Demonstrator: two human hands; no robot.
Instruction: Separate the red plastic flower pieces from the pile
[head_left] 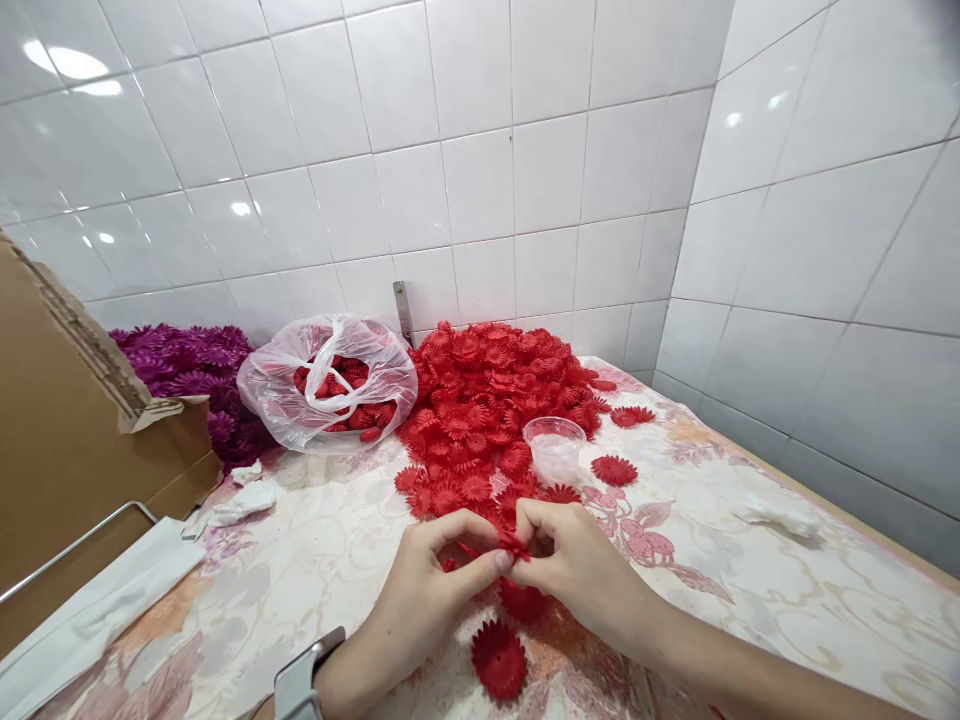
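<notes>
Left hand (427, 580), right hand (581, 562) both pinch red toothed fabric-like flower piece (514, 544); uneven tugging could tear it.

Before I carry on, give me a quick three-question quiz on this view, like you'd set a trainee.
1. True or false: the plastic bag sits between the purple flower pile and the red flower pile.

2. Multiple choice: what do the left hand and the right hand pinch between them?
A) the clear cup
B) a red flower piece
C) a purple flower

3. Fill in the gap: the watch is worn on the ____ wrist.

Key: 1. True. 2. B. 3. Left.
</notes>
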